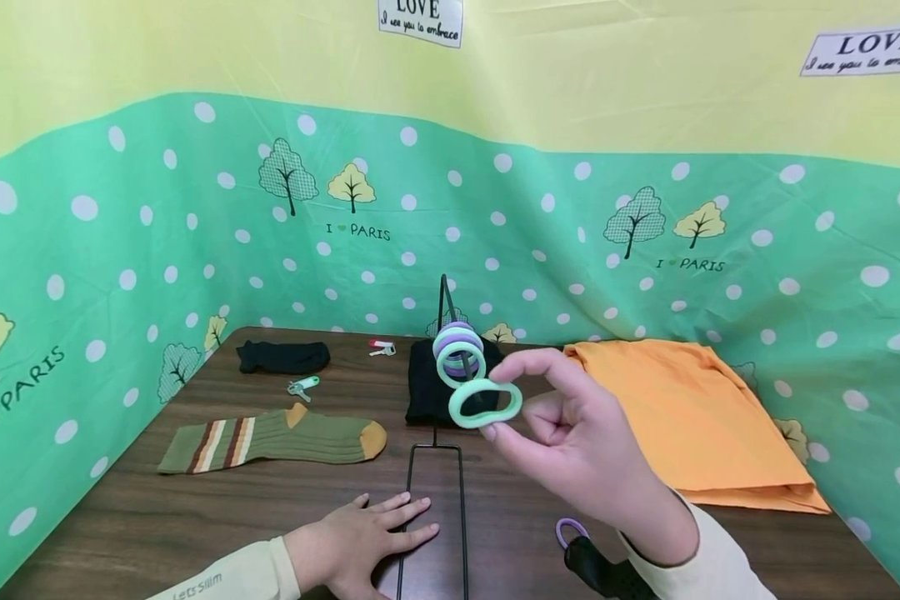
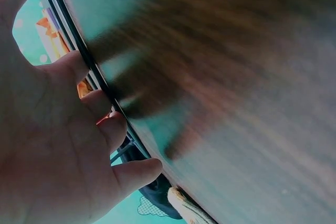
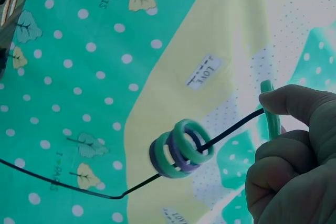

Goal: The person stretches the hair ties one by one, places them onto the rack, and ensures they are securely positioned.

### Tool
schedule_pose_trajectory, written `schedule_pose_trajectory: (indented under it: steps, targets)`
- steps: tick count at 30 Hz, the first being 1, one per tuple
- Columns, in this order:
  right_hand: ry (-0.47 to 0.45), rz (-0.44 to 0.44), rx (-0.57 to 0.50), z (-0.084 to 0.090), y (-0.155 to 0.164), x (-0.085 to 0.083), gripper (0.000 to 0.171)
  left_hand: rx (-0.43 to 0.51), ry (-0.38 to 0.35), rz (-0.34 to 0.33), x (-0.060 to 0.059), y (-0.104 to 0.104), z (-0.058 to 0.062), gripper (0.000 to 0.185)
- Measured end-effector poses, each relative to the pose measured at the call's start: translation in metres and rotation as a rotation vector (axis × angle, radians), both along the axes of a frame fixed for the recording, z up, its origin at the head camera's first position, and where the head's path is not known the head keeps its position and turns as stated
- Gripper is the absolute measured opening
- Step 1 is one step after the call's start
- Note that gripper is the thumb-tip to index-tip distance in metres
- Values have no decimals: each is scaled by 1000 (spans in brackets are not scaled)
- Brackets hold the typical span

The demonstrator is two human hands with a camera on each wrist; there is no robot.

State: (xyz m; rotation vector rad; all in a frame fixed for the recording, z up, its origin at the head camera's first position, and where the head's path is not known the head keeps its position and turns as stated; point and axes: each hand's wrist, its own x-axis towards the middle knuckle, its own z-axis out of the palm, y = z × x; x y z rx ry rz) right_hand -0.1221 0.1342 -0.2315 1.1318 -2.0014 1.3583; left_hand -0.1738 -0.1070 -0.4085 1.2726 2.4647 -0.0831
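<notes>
1. Head view: right hand [image 1: 570,433] pinches a mint ring [image 1: 484,403] between thumb and forefinger, just at 5 o'clock of the stacked rings [image 1: 458,350] on the wire stand [image 1: 435,467].
2. Left hand [image 1: 363,533], fingers spread flat, presses the stand's base onto the tabletop [image 1: 195,508].

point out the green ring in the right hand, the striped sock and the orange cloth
green ring [image 1: 485,405]: head view, its near band
striped sock [image 1: 270,442]: head view, ribbed middle
orange cloth [image 1: 682,408]: head view, flat top

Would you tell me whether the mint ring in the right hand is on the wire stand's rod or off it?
Off: the right hand pinches the mint ring just short of the rod's tip.
</notes>
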Motion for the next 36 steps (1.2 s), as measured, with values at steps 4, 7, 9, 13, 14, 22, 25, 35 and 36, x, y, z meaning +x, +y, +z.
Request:
schedule_pose_trajectory:
  steps: [4, 7, 9, 13, 14, 22, 25, 35, 36]
  targets:
    - [6, -34, 19, 0, -4, -9, 47, -6, 14, -7, 0, 0, -1, 83]
    - [-1, -57, 40, 0, -5, -15, 52, -8, 20, -6, 0, 0, -1, 83]
    - [-22, -78, 57, -1, -4, -17, 55, -6, 18, -4, 0, 0, -1, 83]
    - [-42, -118, 75, -4, 0, -18, 59, -1, 11, 0, 0, 0, -1, 83]
    - [-48, -126, 77, -5, 1, -19, 60, 0, 8, 1, 0, 0, -1, 82]
    - [-116, -72, 37, -17, 11, -22, 58, 7, -19, 17, 0, -1, 2, 81]
    - [-134, -71, 37, -22, 15, -24, 57, 19, -29, 24, 0, -1, 3, 80]
    - [-225, -138, 84, -43, 32, -28, 54, 25, -54, 37, 0, 0, 4, 80]
    - [-232, -146, 86, -45, 33, -28, 54, 26, -57, 38, 0, 0, 4, 80]
